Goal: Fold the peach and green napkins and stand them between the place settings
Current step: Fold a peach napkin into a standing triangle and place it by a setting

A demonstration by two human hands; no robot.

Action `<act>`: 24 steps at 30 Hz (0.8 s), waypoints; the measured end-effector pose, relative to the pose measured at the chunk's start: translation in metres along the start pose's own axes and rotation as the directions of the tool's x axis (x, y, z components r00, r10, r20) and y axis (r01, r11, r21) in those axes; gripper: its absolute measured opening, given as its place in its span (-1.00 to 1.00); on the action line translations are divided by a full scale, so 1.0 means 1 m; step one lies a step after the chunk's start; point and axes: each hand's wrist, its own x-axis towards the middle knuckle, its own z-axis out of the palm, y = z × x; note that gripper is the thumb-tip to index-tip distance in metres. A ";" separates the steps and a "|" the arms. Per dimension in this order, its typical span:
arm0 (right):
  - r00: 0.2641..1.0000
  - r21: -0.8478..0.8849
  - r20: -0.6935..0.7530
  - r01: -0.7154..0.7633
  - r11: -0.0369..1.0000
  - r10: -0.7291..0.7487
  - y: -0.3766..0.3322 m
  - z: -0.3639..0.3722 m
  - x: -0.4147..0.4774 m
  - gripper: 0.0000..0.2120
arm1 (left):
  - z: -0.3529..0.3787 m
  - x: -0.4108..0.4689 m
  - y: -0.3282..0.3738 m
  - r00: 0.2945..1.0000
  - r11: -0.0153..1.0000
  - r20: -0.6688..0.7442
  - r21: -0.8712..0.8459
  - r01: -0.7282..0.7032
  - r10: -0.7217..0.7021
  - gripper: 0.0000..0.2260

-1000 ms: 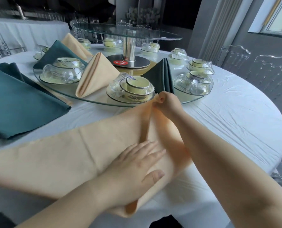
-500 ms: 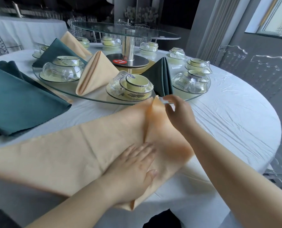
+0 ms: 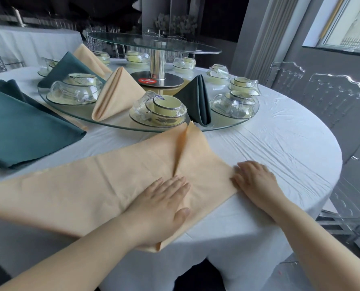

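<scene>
A long peach napkin (image 3: pixel 103 181) lies flat on the white tablecloth, its right end folded up into a point near the glass turntable. My left hand (image 3: pixel 160 208) presses flat on the napkin near the fold line, fingers straight. My right hand (image 3: pixel 254 181) rests flat at the napkin's right corner, fingers spread on cloth and tablecloth. On the turntable stand a folded peach napkin (image 3: pixel 116 95) and a folded green napkin (image 3: pixel 198 101) between wrapped place settings (image 3: pixel 160 110). Further back stand another green napkin (image 3: pixel 69 68) and another peach napkin (image 3: pixel 88 57).
A stack of flat green napkins (image 3: pixel 21 127) lies at the left on the table. The glass turntable (image 3: pixel 122 128) carries several wrapped bowl sets, with a raised glass tier (image 3: pixel 154 42) on a metal post. Clear chairs (image 3: pixel 330 97) stand at the right.
My right hand let go of the napkin's folded tip and moved down and right to the napkin's right corner, now lying flat. My left hand stayed pressing on the napkin.
</scene>
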 end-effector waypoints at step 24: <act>0.593 0.249 -0.305 0.805 0.539 -0.745 -0.083 0.033 -0.073 -0.73 | 0.001 -0.178 -0.147 0.927 0.973 -0.305 -0.002 0.229 -0.219 -0.49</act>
